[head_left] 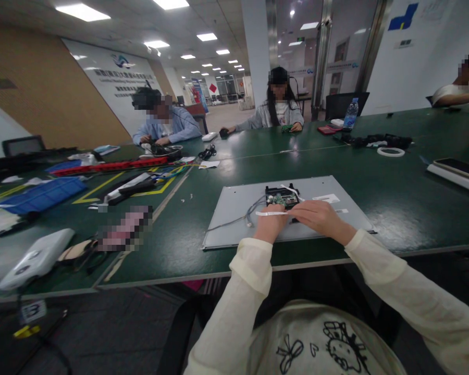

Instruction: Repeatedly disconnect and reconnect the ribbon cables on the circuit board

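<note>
One green table point(254, 166) extends around the grip; one grey panel point(230, 211) lies beneath both hands. The right hand point(322, 217) pinches a white strip point(271, 213) that crosses over the left hand point(271, 225), whose fingers are hidden, so I cannot tell their state. Just beyond the fingertips sits one circuit board point(278, 199), partly covered. Left of the grip runs grey cable point(253, 208), strand count unclear. Past the fingers, a second white strip point(290, 190) is hard to trace.

one grey panel point(230, 216), one bottle point(350, 115), one white ring point(391, 154), three other people point(183, 122) point(271, 114) point(453, 92) (one cut off).
</note>
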`<state>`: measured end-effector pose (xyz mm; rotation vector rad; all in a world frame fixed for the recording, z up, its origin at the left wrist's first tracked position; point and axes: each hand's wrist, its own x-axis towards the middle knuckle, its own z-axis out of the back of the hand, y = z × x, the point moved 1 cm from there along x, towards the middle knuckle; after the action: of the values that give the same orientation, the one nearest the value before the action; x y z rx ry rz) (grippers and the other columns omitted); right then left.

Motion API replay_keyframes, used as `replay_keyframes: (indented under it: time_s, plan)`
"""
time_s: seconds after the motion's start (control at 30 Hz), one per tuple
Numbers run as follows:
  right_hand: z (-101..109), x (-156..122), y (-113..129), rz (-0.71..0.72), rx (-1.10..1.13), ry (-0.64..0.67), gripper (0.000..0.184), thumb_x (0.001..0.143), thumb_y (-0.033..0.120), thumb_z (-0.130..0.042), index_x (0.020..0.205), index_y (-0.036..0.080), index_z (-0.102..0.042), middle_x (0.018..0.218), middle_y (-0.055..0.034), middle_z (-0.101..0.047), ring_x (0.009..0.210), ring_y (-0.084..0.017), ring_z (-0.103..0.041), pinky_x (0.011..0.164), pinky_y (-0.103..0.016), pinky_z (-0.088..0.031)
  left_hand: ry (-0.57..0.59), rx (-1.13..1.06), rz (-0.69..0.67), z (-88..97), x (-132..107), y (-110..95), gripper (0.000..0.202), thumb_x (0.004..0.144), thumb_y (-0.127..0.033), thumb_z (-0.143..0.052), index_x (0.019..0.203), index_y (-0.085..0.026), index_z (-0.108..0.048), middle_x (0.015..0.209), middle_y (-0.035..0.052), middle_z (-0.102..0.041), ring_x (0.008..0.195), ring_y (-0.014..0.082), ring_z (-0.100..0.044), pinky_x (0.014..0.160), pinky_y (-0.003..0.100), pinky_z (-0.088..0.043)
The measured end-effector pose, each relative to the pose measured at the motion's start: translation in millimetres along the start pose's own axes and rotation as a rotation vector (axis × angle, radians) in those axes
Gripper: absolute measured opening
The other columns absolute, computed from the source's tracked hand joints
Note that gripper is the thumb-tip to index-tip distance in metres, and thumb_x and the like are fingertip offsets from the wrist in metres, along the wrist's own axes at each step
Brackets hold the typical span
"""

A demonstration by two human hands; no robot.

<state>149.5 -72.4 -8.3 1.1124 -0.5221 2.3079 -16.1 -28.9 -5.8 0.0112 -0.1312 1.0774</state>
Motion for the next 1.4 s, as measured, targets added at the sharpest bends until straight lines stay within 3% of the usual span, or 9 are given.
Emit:
replay_keyframes:
  time_s: [0.13,0.23,0.37,0.53,0.73,0.93,1.03,1.17,1.4]
  plan:
    - [1.3,-1.4,-9.1,-0.133,-0.001,-0.059,0.019,0.094,0.019,-0.056,0.103,0.019,-0.073,0.096,-0.0079,-0.074,0.086,-0.016,-0.069,0.078,-0.029,-0.055,-0.071,0.067,0.037,7.5,-10.8,4.2,0.032,0.096,-0.025,-0.040,0.099,-0.012,-0.069,0.096,0.0150,-0.071,0.091,0.0248,-0.068,0.078,0.032,-0.049]
    - [3.2,-1.6,-19.6,-0.246,-0.059,-0.107,0.017,0.095,0.020,-0.056,0.099,0.017,-0.072,0.093,-0.0072,-0.074,0.083,-0.017,-0.070,0.075,-0.028,-0.054,-0.146,0.088,0.164,20.7,-25.3,20.6,0.030,0.097,-0.029,-0.040,0.102,-0.015,-0.066,0.091,0.0121,-0.070,0.086,0.0243,-0.067,0.075,0.033,-0.048]
    - [4.1,7.0,-27.2,-0.342,-0.139,-0.089,0.020,0.096,0.023,-0.053,0.099,0.017,-0.072,0.092,-0.0070,-0.075,0.080,-0.016,-0.070,0.072,-0.026,-0.051,-0.307,0.145,0.311,33.6,-48.3,48.2,0.033,0.096,-0.040,-0.043,0.111,-0.017,-0.061,0.105,0.0128,-0.066,0.102,0.0274,-0.061,0.084,0.036,-0.046]
    - [-7.1,32.8,-23.2,-0.329,-0.200,-0.005,0.024,0.098,0.025,-0.050,0.100,0.016,-0.072,0.094,-0.0086,-0.074,0.079,-0.016,-0.068,0.071,-0.026,-0.048,-0.242,0.193,0.414,22.9,-65.9,62.1,0.049,0.091,-0.057,-0.048,0.117,-0.017,-0.058,0.113,0.0151,-0.060,0.107,0.0314,-0.056,0.089,0.043,-0.042]
    - [-35.1,61.0,-19.2,-0.311,-0.213,0.151,0.025,0.100,0.022,-0.046,0.099,0.015,-0.069,0.093,-0.0104,-0.071,0.085,-0.018,-0.064,0.074,-0.026,-0.044,-0.261,0.189,0.393,14.3,-67.8,61.0,0.039,0.090,-0.051,-0.051,0.106,-0.017,-0.062,0.110,0.0138,-0.058,0.105,0.0307,-0.054,0.086,0.041,-0.043]
    - [-57.8,67.3,-9.8,-0.273,-0.221,0.279,0.019,0.096,0.014,-0.050,0.102,0.015,-0.068,0.100,-0.0101,-0.068,0.093,-0.019,-0.061,0.078,-0.027,-0.043,-0.217,0.179,0.363,17.2,-66.7,59.4,0.029,0.094,-0.039,-0.048,0.108,-0.017,-0.062,0.103,0.0121,-0.060,0.102,0.0284,-0.055,0.081,0.037,-0.045]
    - [-62.5,65.9,-6.3,-0.245,-0.198,0.301,0.021,0.098,0.015,-0.048,0.104,0.015,-0.068,0.102,-0.0108,-0.068,0.094,-0.019,-0.060,0.081,-0.028,-0.043,-0.225,0.171,0.340,16.1,-65.3,58.2,0.029,0.094,-0.034,-0.046,0.113,-0.017,-0.059,0.104,0.0121,-0.059,0.101,0.0277,-0.056,0.081,0.037,-0.046]
    - [-63.0,69.9,-7.6,-0.271,-0.190,0.252,0.025,0.100,0.019,-0.045,0.108,0.015,-0.068,0.105,-0.0119,-0.067,0.095,-0.020,-0.060,0.081,-0.029,-0.042,-0.245,0.135,0.266,14.0,-60.3,58.4,0.036,0.093,-0.025,-0.047,0.128,-0.018,-0.053,0.122,0.0129,-0.056,0.106,0.0270,-0.055,0.083,0.037,-0.047]
    - [-74.5,72.3,0.0,-0.242,-0.221,0.352,0.022,0.099,0.018,-0.046,0.100,0.015,-0.068,0.098,-0.0102,-0.067,0.092,-0.021,-0.058,0.078,-0.031,-0.040,-0.184,0.032,0.157,7.1,-53.8,65.4,0.032,0.093,-0.016,-0.041,0.120,-0.019,-0.059,0.125,0.0100,-0.061,0.115,0.0247,-0.053,0.091,0.037,-0.046]
